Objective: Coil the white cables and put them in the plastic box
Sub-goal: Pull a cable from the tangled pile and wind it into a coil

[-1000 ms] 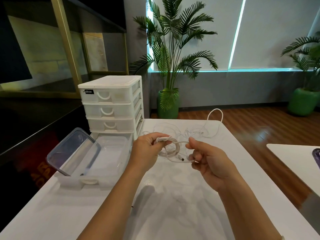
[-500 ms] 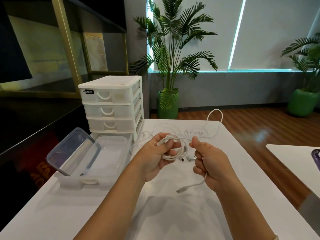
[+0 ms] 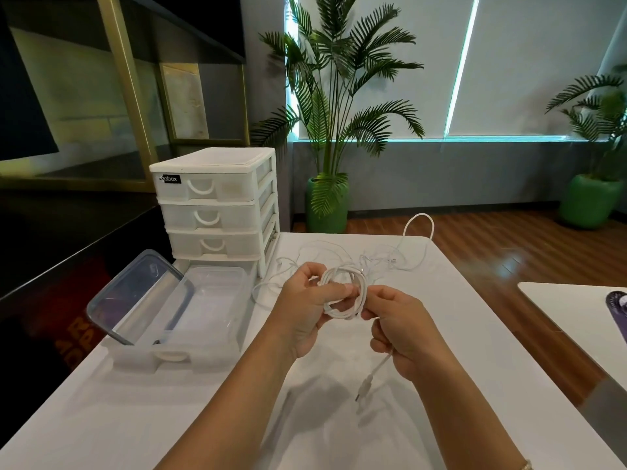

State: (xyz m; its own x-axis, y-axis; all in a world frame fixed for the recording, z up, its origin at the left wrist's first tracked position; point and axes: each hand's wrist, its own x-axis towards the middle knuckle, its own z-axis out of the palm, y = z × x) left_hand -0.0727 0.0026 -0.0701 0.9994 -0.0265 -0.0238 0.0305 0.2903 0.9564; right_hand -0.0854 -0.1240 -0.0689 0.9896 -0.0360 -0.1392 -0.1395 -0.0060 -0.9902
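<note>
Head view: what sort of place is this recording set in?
Probably an office or lounge-type room, not a workshop. Signs: tall potted palm in a green pot beside a blind-covered window, polished wooden floor, and a white table with a white plastic drawer unit.

Drawer unit, potted palms, perhaps artificial

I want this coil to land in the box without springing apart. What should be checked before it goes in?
1. Coil gripped by the left hand: ok.
2. Loose end with its plug tucked in: not ok, it hangs below the right hand.
3. Clear plastic box open: ok, its lid leans inside the left end.
4. Room in the box: ok, the right part shows nothing inside.
5. Coil free of the cable pile behind: cannot tell.
</note>
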